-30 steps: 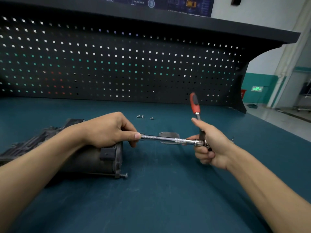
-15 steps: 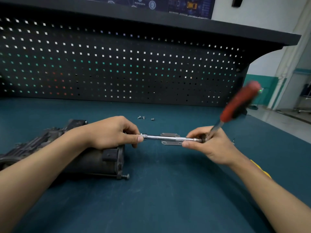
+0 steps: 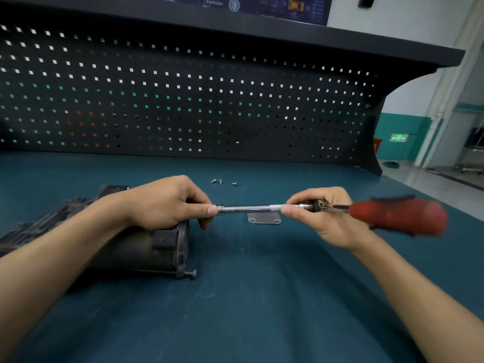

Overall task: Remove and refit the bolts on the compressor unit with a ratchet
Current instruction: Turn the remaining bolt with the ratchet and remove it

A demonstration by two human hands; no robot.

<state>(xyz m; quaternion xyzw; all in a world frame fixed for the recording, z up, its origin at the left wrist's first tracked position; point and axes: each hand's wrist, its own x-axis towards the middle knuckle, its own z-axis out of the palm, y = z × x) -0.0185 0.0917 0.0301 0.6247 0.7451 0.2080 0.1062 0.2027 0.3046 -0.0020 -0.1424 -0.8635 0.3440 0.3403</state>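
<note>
The dark compressor unit [image 3: 136,247] lies on its side at the left of the teal bench. My left hand [image 3: 167,203] rests over its end and pinches the socket end of a chrome extension bar [image 3: 248,208]. The bar runs level to the right into the ratchet head, which my right hand [image 3: 324,216] grips. The ratchet's red handle [image 3: 398,217] points right and is blurred. One long bolt [image 3: 190,273] sticks out of the compressor's lower front flange.
A small metal plate [image 3: 264,220] with two holes lies flat behind the bar. Three loose bolts [image 3: 222,182] lie further back on the bench [image 3: 248,297]. A black pegboard [image 3: 183,100] closes off the back; the bench's right edge drops to the floor.
The red handle has swung from upright down to the right until nearly level. My right hand turned with it. My left hand stayed on the bar's socket end.
</note>
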